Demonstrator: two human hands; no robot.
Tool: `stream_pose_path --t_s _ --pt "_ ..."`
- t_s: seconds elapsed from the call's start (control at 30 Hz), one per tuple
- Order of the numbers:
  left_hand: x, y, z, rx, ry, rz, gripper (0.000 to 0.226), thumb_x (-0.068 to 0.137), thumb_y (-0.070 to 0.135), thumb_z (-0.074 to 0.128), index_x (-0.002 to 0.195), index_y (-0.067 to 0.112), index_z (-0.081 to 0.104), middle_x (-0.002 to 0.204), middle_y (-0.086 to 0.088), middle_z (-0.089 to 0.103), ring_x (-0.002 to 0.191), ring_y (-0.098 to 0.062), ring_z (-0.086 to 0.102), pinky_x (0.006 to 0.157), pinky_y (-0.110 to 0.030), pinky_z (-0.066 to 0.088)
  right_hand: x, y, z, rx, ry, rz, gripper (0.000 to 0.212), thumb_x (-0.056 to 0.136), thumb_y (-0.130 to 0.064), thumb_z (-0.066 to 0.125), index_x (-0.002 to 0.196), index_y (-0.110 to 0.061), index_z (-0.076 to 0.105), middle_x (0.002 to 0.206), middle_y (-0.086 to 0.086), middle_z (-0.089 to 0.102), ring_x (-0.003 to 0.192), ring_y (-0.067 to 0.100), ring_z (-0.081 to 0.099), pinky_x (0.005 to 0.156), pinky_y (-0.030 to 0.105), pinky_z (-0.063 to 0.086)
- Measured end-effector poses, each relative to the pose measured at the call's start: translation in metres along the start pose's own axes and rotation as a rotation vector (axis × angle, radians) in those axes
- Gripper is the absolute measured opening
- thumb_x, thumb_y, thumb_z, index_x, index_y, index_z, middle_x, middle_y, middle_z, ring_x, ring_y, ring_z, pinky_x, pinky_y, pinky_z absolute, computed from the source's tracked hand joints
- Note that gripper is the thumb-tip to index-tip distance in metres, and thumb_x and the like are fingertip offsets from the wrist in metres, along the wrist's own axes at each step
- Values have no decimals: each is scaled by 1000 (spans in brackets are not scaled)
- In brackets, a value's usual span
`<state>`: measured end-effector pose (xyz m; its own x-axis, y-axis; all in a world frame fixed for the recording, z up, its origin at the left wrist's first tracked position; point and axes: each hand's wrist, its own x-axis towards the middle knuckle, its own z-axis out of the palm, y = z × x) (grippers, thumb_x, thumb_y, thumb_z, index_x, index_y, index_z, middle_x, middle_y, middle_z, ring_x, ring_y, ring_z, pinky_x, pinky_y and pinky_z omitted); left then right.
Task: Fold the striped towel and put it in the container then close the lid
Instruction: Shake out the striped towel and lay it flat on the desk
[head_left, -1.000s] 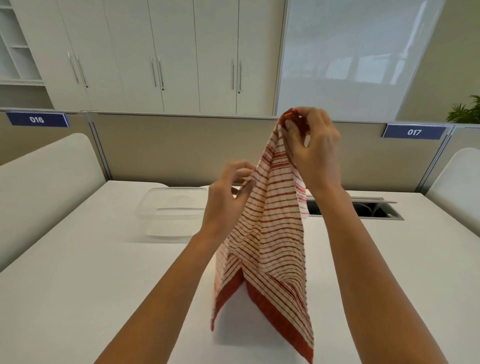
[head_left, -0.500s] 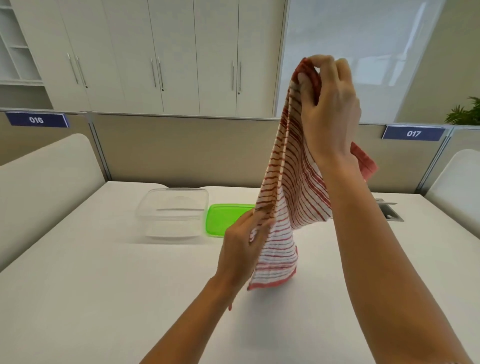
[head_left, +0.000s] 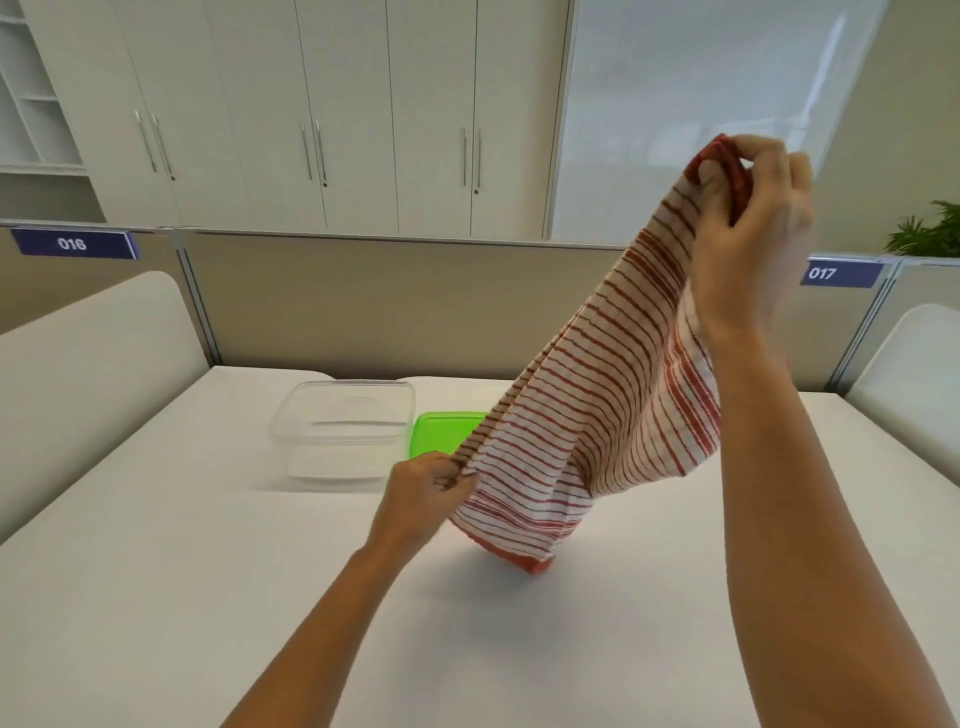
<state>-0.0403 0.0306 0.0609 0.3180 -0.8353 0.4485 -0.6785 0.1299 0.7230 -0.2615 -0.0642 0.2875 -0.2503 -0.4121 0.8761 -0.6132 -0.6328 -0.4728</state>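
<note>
The red-and-white striped towel (head_left: 597, 415) hangs stretched in the air between both hands, sloping from upper right down to the left. My right hand (head_left: 748, 244) pinches one corner high up on the right. My left hand (head_left: 423, 493) grips the towel's edge low, just above the table. The towel's lowest red-bordered part touches the table. A clear plastic container (head_left: 343, 431) stands open at the back of the table, left of my left hand. Its green lid (head_left: 441, 431) lies flat beside it on the right, partly hidden behind the towel.
The white table (head_left: 182, 597) stretches wide in front of me. Beige partition walls with signs 016 (head_left: 72, 243) and 017 (head_left: 823, 273) close off the back. White rounded dividers stand at both sides. A plant (head_left: 930, 228) shows at the far right.
My right hand swung the towel corner to the right and lower. My left hand slid along the edge and pulled it taut, spreading the towel wider.
</note>
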Motion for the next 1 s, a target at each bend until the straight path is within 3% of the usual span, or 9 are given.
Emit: stream_pose_path --t_s 0.07,0.2,0.33,0.43,0.57,0.73,0.87,1.0 --pt "5 -15 -18 -45 6 -44 9 73 14 76 73 5 75 72 1 68 67 -13 62 61 -5 44 0 13 -4 -27 23 38 31 95 -35 45 113 -14 60 111 9 61 81 2 44 61 6 28" --pt "18 -29 -61 -112 -17 -61 5 74 12 75 78 14 75 81 6 70 71 -9 65 62 -10 53 -5 41 -8 -60 -4 91 32 96 -37 44 114 -16 58 114 10 59 90 13 54 66 16 35" --pt "32 -32 -101 -125 11 -42 4 72 10 76 74 13 74 81 6 69 67 6 63 61 -3 48 -13 68 -12 -60 -42 179 36 94 -43 45 114 -17 58 116 8 59 96 13 52 73 22 39" --pt "40 -33 -125 -173 70 -54 9 73 11 75 69 18 73 79 6 71 67 5 62 63 -3 48 -22 87 -12 -70 -71 239 41 93 -46 45 110 -12 60 112 11 61 98 18 54 75 26 39" --pt "45 -30 -146 -344 119 -91 7 67 32 75 73 30 77 76 17 75 70 4 67 64 -5 51 -38 105 -14 -45 -123 313 41 93 -45 45 111 -11 60 110 12 65 97 23 58 77 29 41" --pt "40 -37 -149 -466 80 -115 34 59 49 76 85 27 76 77 12 76 73 -2 70 64 -11 54 -64 122 -20 -6 -191 406 43 92 -48 46 110 -11 58 108 13 67 88 17 56 77 32 44" --pt "33 -54 -137 -571 -29 -297 41 53 44 81 84 18 76 79 3 77 70 -8 71 58 -15 55 -90 141 -26 -41 -368 556 48 89 -53 48 112 -13 61 111 14 68 99 29 61 86 42 47" --pt "20 -69 -116 -473 -239 -563 34 61 39 78 88 19 76 88 -2 78 77 -17 74 57 -18 56 -120 167 -22 -120 -674 720 42 90 -48 49 112 -15 63 114 13 67 94 25 58 85 38 44"
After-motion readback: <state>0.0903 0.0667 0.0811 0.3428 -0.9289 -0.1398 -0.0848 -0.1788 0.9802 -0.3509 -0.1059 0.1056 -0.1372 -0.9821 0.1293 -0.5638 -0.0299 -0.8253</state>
